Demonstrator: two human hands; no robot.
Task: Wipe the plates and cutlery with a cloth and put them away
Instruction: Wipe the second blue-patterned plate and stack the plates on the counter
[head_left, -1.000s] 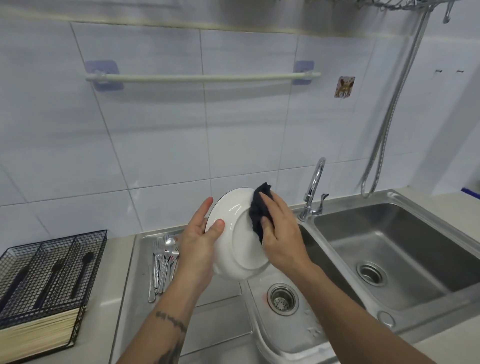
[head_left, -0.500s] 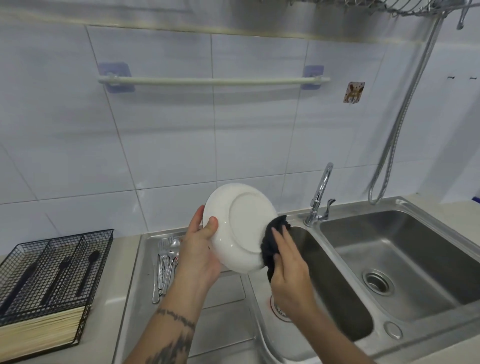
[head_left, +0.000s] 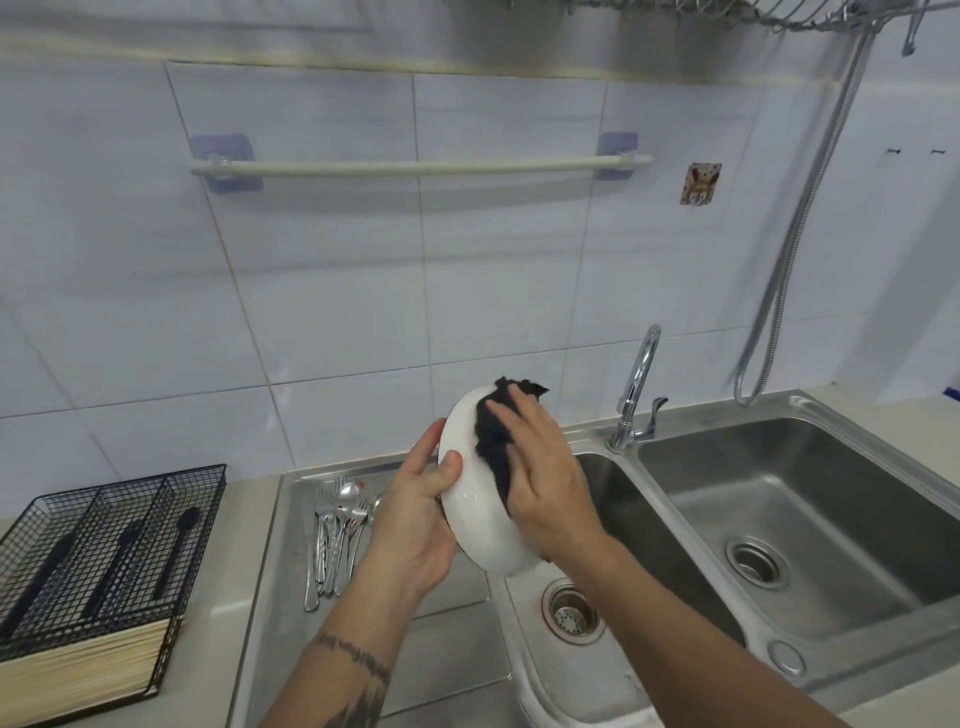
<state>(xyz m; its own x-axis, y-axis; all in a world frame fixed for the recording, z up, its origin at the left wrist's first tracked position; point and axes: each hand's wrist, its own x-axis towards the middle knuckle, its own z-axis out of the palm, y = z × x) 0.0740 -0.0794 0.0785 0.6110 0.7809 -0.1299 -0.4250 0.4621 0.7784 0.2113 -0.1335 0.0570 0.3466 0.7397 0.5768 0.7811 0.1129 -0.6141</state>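
My left hand (head_left: 415, 514) grips the left rim of a white plate (head_left: 480, 525), held tilted above the left sink basin with its underside towards me. My right hand (head_left: 540, 478) presses a dark cloth (head_left: 491, 441) flat against the upper part of the plate, fingers spread over the cloth. Several pieces of silver cutlery (head_left: 337, 525) lie in a bunch on the steel draining board (head_left: 436, 660), left of the plate. The plate's other face is hidden.
A black wire cutlery basket (head_left: 98, 540) with dark utensils and a bundle of chopsticks stands on the counter at the left. The double steel sink (head_left: 810, 525) with a chrome tap (head_left: 636, 395) fills the right. A wire rack (head_left: 727, 13) hangs overhead, a hose (head_left: 800, 228) beside it.
My right hand has slid the cloth from the plate's lower right edge up across its back to the top. The plate has tipped flatter and lower. The view tilted up slightly.
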